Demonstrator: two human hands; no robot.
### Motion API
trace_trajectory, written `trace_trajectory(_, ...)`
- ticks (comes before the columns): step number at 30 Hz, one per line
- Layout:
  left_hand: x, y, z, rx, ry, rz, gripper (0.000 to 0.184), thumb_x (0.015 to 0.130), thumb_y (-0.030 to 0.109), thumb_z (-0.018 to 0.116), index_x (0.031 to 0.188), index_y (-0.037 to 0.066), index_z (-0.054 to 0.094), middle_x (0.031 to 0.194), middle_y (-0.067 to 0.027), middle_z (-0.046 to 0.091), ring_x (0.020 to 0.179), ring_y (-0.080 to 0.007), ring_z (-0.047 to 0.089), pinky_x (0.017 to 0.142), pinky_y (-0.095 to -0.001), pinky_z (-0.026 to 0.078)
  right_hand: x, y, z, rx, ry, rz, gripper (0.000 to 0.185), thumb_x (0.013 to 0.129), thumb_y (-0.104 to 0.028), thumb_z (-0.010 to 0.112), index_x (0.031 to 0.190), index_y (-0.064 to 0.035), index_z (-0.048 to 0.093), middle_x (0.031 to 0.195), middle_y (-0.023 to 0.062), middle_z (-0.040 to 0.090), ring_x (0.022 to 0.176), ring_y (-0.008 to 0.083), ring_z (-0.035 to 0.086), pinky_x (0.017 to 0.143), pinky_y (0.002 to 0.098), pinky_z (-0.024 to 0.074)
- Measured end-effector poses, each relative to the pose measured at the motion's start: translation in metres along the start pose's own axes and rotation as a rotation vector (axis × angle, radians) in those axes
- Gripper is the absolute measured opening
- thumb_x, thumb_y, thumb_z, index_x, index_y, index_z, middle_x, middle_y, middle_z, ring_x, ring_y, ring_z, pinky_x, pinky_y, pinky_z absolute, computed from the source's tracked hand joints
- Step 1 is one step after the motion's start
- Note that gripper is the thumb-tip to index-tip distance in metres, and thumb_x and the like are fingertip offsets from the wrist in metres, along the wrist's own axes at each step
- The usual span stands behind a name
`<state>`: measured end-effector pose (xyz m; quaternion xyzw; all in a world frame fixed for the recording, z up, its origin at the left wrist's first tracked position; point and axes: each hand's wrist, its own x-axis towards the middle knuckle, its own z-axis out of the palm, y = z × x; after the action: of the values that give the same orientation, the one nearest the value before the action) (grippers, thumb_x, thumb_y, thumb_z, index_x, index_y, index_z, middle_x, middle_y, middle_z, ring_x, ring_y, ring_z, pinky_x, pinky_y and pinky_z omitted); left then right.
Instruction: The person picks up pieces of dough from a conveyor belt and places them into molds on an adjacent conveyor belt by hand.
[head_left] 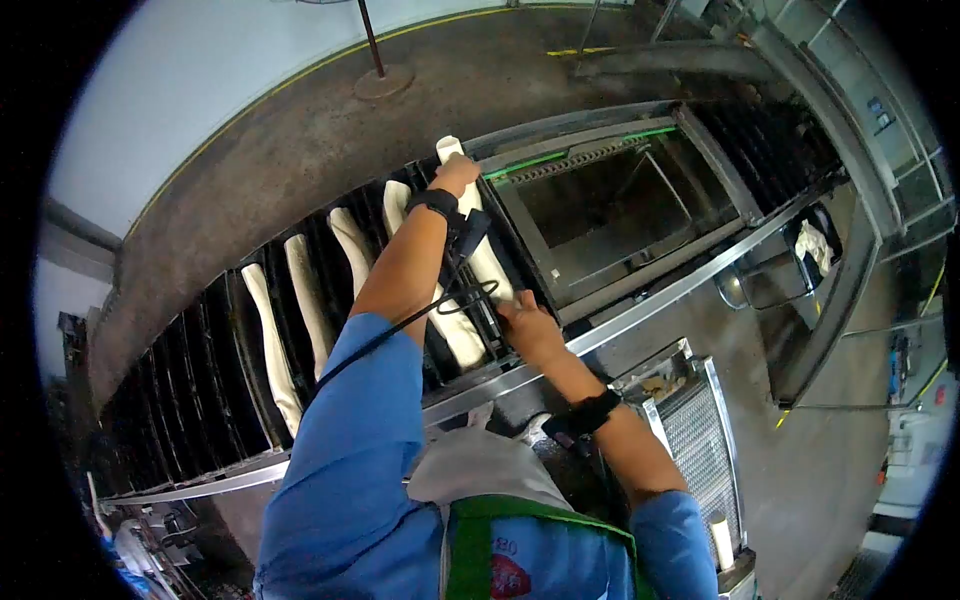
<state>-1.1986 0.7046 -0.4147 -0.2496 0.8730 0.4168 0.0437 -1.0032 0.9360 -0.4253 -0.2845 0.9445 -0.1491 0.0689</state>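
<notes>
A long cream-coloured roll (487,262) lies across the dark slatted rack in front of me. My left hand (457,175) is closed on its far end, and my right hand (527,325) has its fingers closed at its near end. Just left of it another cream roll (456,335) rests in a slot, partly hidden by my left arm. Further left, several similar rolls lie in separate slots, among them one (267,335) at the far left of the row.
Right of the rolls, the rack has a framed opening (620,215) with a chain along its far side. A metal rail (690,275) runs along the near edge. A mesh-topped cart (695,430) stands at lower right, and a post base (383,83) beyond the rack.
</notes>
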Motion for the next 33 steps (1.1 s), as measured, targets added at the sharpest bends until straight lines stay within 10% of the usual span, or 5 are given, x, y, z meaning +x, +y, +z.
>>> trace_trajectory(5, -0.037, 0.023, 0.005, -0.719, -0.001, -0.208, 0.028, 0.072, 0.017, 0.057, 0.094, 0.001, 0.054, 0.100, -0.0104, 0.055, 0.082, -0.0226, 0.055, 0.052, -0.0277, 0.048, 0.009, 0.000, -0.017, -0.073, -0.274, -0.084, 0.035, 0.074, -0.011, 0.043, 0.107, -0.0198, 0.047, 0.114, 0.0133, 0.038, 0.091, 0.0339, 0.049, 0.074, 0.0362, 0.0450)
trace_trajectory(10, -0.007, -0.013, 0.020, -0.460, -0.084, -0.140, 0.055, 0.075, 0.028, 0.047, 0.120, 0.002, 0.031, 0.117, -0.0199, 0.041, 0.100, -0.0317, 0.046, 0.081, -0.0426, 0.038, 0.003, -0.013, -0.023, -0.037, -0.182, 0.026, 0.025, 0.069, -0.013, 0.052, 0.094, -0.0125, 0.052, 0.099, 0.0140, 0.046, 0.084, 0.0341, 0.052, 0.070, 0.0404, 0.0452)
trace_trajectory(17, 0.001, 0.001, 0.039, -0.450, 0.315, 0.005, 0.029, 0.077, 0.021, 0.045, 0.105, 0.018, 0.046, 0.117, -0.0183, 0.028, 0.100, -0.0406, 0.040, 0.086, -0.0472, 0.031, 0.007, 0.012, 0.011, 0.094, -0.110, -0.031, 0.026, 0.070, -0.014, 0.052, 0.096, -0.0108, 0.054, 0.096, 0.0180, 0.048, 0.080, 0.0323, 0.054, 0.069, 0.0392, 0.0456)
trace_trajectory(29, -0.003, 0.024, 0.036, -0.083, 0.547, -0.544, 0.046, 0.076, 0.025, 0.049, 0.113, 0.003, 0.033, 0.116, -0.0169, 0.039, 0.105, -0.0311, 0.042, 0.087, -0.0422, 0.036, -0.003, -0.016, -0.001, 0.017, -0.138, 0.241, 0.031, 0.069, -0.011, 0.048, 0.100, -0.0089, 0.052, 0.087, 0.0130, 0.055, 0.080, 0.0287, 0.056, 0.065, 0.0371, 0.0469)
trace_trajectory(33, 0.030, -0.038, 0.023, 0.235, 0.210, 0.045, 0.032, 0.074, 0.022, 0.053, 0.098, 0.003, 0.045, 0.100, -0.0141, 0.048, 0.092, -0.0280, 0.048, 0.077, -0.0393, 0.040, -0.019, -0.024, -0.018, 0.099, -0.158, 0.162, 0.024, 0.068, -0.010, 0.051, 0.092, -0.0065, 0.055, 0.100, 0.0108, 0.053, 0.092, 0.0267, 0.051, 0.071, 0.0367, 0.0452)
